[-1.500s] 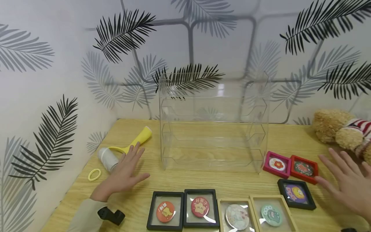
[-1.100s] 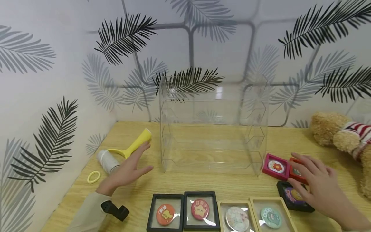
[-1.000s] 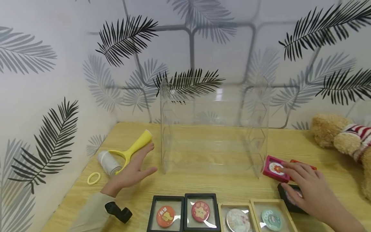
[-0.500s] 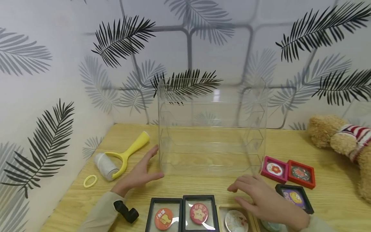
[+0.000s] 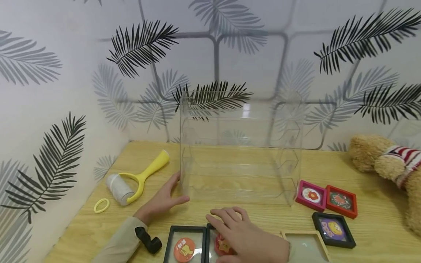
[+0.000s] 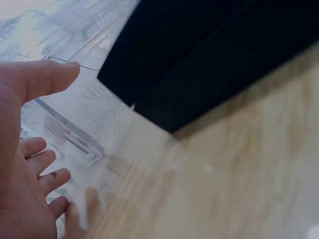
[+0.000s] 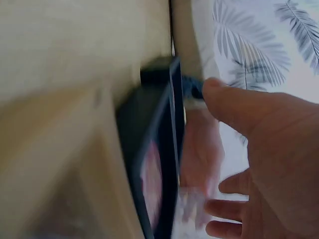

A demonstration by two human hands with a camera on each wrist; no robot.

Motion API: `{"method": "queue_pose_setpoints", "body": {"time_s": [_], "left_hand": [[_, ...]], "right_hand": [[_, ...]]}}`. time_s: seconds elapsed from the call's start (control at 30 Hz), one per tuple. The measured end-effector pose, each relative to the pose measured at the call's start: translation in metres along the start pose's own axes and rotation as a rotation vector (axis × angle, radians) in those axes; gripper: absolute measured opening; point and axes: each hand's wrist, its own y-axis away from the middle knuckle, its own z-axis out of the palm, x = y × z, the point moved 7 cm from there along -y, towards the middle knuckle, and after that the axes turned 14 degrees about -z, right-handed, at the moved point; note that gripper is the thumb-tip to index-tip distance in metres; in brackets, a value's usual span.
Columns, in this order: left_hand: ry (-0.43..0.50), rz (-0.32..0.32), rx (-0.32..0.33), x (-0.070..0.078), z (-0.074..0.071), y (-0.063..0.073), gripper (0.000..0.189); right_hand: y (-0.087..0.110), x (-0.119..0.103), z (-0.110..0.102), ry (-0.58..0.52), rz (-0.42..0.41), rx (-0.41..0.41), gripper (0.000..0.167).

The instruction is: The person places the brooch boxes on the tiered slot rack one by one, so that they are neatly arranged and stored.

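Observation:
My left hand [image 5: 162, 202] is spread at the lower left corner of a clear acrylic rack [image 5: 241, 195], fingertips right at its side panel; it holds nothing. In the left wrist view its thumb is out straight. My right hand [image 5: 241, 233] hovers over the black display frame with a red star badge [image 5: 222, 244], partly covering it, fingers loosely bent. The right wrist view has this hand [image 7: 279, 134] beside a black frame [image 7: 164, 124], thumb apart from the fingers. Left of it lies another black frame [image 5: 188, 229] with an orange thumbs-up badge.
A wood-coloured frame [image 5: 320, 239] sits to the right, partly under my sleeve. Beyond it are a smaller black frame [image 5: 346, 233], a pink frame [image 5: 300, 193], a red frame [image 5: 353, 204] and a teddy bear [image 5: 389, 162]. At left lie a grey roll [image 5: 120, 190], yellow handle [image 5: 152, 168] and yellow ring [image 5: 101, 205].
My right hand has swept left from the small frames at the right, across the wood-coloured frames, to the black star-badge frame. My left hand has shifted right to the rack's corner.

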Motion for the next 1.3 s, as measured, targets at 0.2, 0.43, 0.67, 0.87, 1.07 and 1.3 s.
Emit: {"method": "queue_pose_setpoints", "body": {"time_s": [0.2, 0.43, 0.67, 0.87, 1.07, 1.3], "left_hand": [[0.015, 0.02, -0.024, 0.001, -0.002, -0.007, 0.072], [-0.004, 0.016, 0.02, 0.0, -0.011, -0.002, 0.073], [0.0, -0.022, -0.006, -0.003, -0.006, 0.004, 0.075], [0.0, -0.019, 0.017, -0.001, -0.006, 0.002, 0.073], [0.016, 0.003, -0.006, -0.002, 0.004, 0.001, 0.073], [0.033, -0.032, -0.016, -0.003, 0.005, 0.001, 0.077]], "right_hand": [[-0.021, -0.009, 0.023, 0.122, 0.011, -0.147, 0.1], [-0.04, -0.006, 0.035, 0.049, 0.111, -0.24, 0.106], [-0.05, -0.005, 0.044, 0.039, 0.202, -0.272, 0.102], [-0.054, -0.007, 0.031, -0.036, 0.164, -0.095, 0.095], [-0.05, -0.013, 0.016, -0.245, 0.088, 0.196, 0.095], [-0.049, -0.016, 0.006, -0.873, 0.006, 0.413, 0.074]]}}
